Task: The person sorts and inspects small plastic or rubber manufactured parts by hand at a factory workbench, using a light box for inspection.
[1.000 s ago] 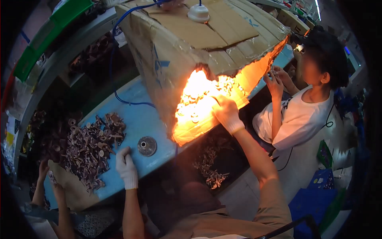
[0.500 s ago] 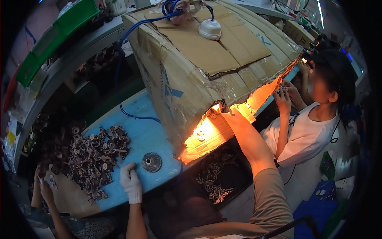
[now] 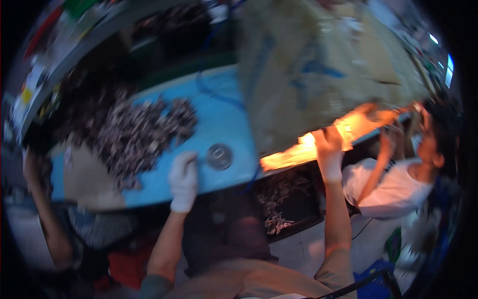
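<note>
My left hand (image 3: 183, 180), in a white knitted glove, rests at the near edge of the blue tabletop (image 3: 224, 99). Its fingers are curled closed, and whatever may be inside them is hidden. Just right of it lies a round grey metal disc (image 3: 219, 156) with a hole in the middle. A heap of small dark metal parts (image 3: 144, 132) spreads over the table beyond this hand. My right hand (image 3: 329, 149), also gloved, is at the glowing opening (image 3: 294, 152) under the cardboard hood (image 3: 308, 84). Motion blurs its fingers, so their grip is unclear.
A dark bin (image 3: 284, 204) with more small parts stands below the table edge. On the right a co-worker in a white shirt (image 3: 388, 187) holds both hands near the hood. Another person's arm (image 3: 47, 209) reaches in at the left. A blue cord (image 3: 211, 92) crosses the table.
My view has swung left and down, blurring the scene. My right hand, earlier hidden inside the hood, has come back to its opening. My left hand stays by the disc.
</note>
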Motion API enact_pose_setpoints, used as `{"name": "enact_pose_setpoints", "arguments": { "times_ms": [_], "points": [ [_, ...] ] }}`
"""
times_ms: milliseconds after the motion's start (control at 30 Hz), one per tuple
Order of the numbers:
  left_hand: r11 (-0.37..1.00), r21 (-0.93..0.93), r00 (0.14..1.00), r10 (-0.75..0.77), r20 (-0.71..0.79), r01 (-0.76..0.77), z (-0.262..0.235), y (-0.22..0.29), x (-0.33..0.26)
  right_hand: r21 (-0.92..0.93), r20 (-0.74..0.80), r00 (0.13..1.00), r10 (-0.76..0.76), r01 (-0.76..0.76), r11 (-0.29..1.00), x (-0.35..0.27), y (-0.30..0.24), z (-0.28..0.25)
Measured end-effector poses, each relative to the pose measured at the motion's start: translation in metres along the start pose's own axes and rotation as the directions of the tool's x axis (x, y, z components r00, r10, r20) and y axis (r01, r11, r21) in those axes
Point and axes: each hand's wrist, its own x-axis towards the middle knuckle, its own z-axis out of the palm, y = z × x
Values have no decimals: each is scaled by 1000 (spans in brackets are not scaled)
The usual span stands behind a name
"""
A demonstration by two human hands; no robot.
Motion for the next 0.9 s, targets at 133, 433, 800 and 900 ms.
{"name": "enact_pose_setpoints", "arguments": {
  "times_ms": [133,433,800,900],
  "points": [
    [817,-325,859,-352,372,476,15,38,20,69,188,907,-377,371,926,-95,-48,63],
    [503,-482,678,-347,648,718,14,19,31,-34,280,770,-573,605,796,-93,-42,161],
    [692,-309,716,-430,550,652,18,20,47,49,244,915,-322,321,946,-188,-18,81],
    [694,-263,683,-437,586,670,28,17,54,-491,262,870,417,-252,834,-245,92,20]
  ]
}}
